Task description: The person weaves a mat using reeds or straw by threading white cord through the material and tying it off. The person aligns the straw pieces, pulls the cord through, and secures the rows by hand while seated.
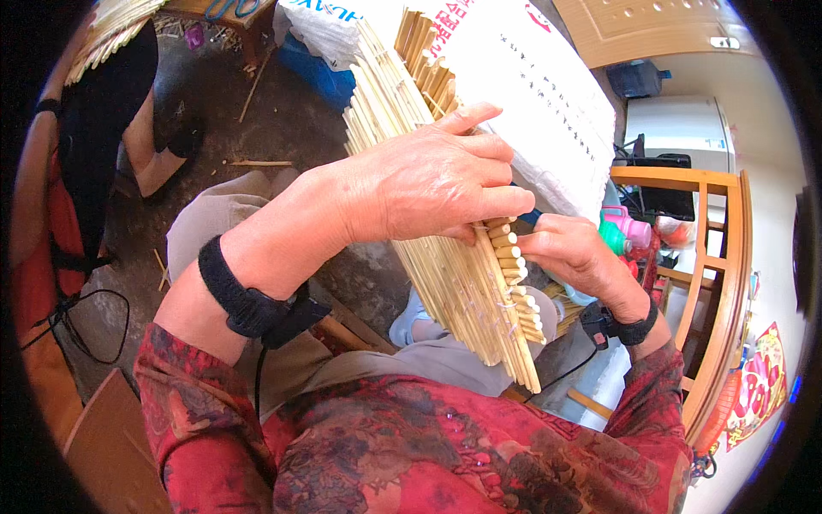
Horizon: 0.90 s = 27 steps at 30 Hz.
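A mat of pale straw-coloured stalks [458, 291], bound side by side with thin thread, slants across my lap. My left hand [445, 176] lies over it, back upward; thumb and index finger close on the mat near its right edge, while the little finger sticks out. At the cut stalk ends, my right hand [578, 257] has its fingers bent and pressed together. What they pinch is hidden. A slim dark blue object [527, 210] shows between the two hands; its kind is unclear. Each wrist wears a black strap.
A large white sack [548, 111] stands just beyond the mat. To the right is a wooden frame [715, 257], with a pink plastic container [632, 230] beside it. Another person's legs [150, 154] are at the left, near a similar stalk mat [107, 38]. Loose stalks [257, 163] lie on the floor.
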Tool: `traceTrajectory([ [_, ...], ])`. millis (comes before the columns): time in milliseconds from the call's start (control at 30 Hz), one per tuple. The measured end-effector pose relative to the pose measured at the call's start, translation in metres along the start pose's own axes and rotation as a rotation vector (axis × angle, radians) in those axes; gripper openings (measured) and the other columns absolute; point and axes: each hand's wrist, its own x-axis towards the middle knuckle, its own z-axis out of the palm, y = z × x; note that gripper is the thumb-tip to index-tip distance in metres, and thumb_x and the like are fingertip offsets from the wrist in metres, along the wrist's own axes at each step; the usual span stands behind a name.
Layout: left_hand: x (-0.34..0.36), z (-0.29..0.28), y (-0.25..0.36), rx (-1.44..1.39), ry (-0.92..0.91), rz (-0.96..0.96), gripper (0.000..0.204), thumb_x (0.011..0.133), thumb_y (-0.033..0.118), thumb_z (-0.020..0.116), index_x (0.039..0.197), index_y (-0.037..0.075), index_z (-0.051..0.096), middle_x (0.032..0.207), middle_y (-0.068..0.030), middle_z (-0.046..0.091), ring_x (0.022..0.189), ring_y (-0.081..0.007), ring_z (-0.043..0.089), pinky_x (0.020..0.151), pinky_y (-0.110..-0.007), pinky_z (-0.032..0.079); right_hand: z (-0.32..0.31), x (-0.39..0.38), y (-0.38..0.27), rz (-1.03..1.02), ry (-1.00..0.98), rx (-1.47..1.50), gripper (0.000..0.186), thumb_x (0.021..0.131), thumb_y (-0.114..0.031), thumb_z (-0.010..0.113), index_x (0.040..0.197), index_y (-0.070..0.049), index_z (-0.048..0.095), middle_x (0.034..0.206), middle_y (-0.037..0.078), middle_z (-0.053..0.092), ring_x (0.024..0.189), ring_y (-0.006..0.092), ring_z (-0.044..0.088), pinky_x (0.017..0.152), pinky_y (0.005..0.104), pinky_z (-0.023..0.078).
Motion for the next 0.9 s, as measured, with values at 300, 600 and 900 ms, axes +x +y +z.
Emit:
traceTrajectory([
  [300, -0.002, 0.001, 0.000, -0.030, -0.006, 0.007, 0.048, 0.064, 0.020, 0.073, 0.107, 0.014, 0.054, 0.087, 0.0006, 0.056, 0.096, -0.0210, 0.056, 0.106, -0.049, 0.031, 0.003, -0.006, -0.003, 0.091, 0.024, 0.187, 0.017, 0.084, -0.006, 0.063, 0.100, -0.010, 0.065, 0.069, 0.009, 0.055, 0.062, 0.0262, 0.057, 0.056, 0.0349, 0.044],
  [600, -0.007, -0.001, 0.000, -0.034, 0.045, 0.013, 0.035, 0.069, 0.018, 0.068, 0.101, 0.014, 0.055, 0.080, 0.0009, 0.053, 0.088, -0.0195, 0.055, 0.101, -0.045, 0.033, 0.003, 0.002, -0.003, 0.031, -0.017, 0.106, 0.023, 0.078, -0.001, 0.062, 0.100, -0.009, 0.062, 0.065, 0.009, 0.049, 0.059, 0.0271, 0.053, 0.052, 0.0365, 0.041],
  [900, -0.008, 0.003, 0.000, -0.018, 0.080, 0.025, 0.024, 0.072, 0.016, 0.064, 0.095, 0.014, 0.055, 0.074, 0.0008, 0.050, 0.083, -0.0186, 0.054, 0.098, -0.042, 0.035, 0.003, 0.005, -0.007, -0.030, -0.005, 0.019, 0.024, 0.077, -0.001, 0.063, 0.100, -0.010, 0.062, 0.062, 0.008, 0.045, 0.055, 0.0263, 0.052, 0.049, 0.0363, 0.039],
])
